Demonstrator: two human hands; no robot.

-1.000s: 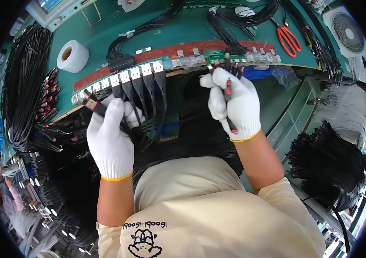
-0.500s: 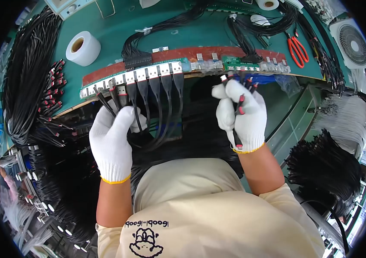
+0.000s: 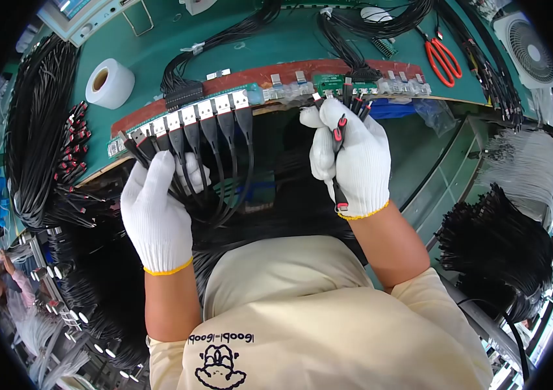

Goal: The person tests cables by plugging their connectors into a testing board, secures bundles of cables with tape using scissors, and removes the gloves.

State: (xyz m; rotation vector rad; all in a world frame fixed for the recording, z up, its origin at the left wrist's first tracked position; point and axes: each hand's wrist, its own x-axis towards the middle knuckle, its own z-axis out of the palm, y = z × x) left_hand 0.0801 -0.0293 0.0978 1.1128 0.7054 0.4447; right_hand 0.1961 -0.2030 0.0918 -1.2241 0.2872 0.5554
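At the worktop's (image 3: 159,62) near edge, the left hand (image 3: 158,221) pinches cable plugs (image 3: 133,149) slanting up toward the socket strip's (image 3: 189,115) left end, nearer it than the right hand (image 3: 362,162), closed round other cable ends (image 3: 339,125).

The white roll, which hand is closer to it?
Left. The left hand is on the person's side of the roll, a little to its right; the right hand is far off to its right.

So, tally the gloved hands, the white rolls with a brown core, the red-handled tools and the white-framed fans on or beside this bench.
Gloved hands: 2, left hand and right hand
White roll: 1
Red-handled tool: 1
White-framed fan: 1
Total: 5
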